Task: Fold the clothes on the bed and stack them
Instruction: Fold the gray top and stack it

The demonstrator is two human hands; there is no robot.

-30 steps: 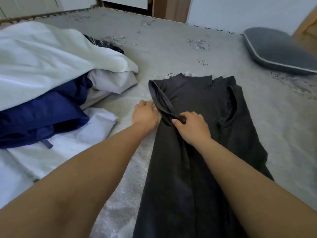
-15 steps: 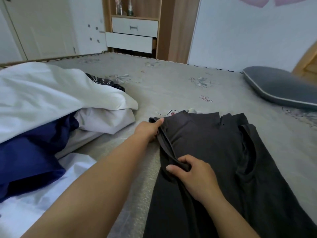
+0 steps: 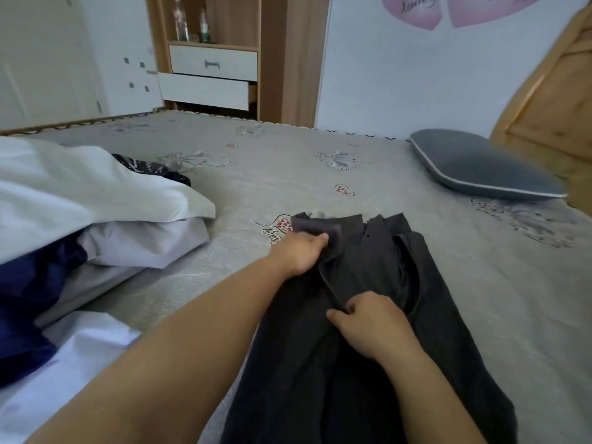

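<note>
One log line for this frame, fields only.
left hand: grips dark garment top edge | right hand: pinches fold | stage: folding

On the wall ahead of me were two pink hearts (image 3: 461, 8) carrying cursive writing. The left heart's word seemed to begin "Lovey", though its end was cut off at the top of the view; the right heart's word was too clipped to read. On the bedsheet (image 3: 288, 174), just beyond my left hand (image 3: 299, 253), a small heart motif had black script starting "Be", the rest hidden by my hand. Nothing else had readable text.
</note>
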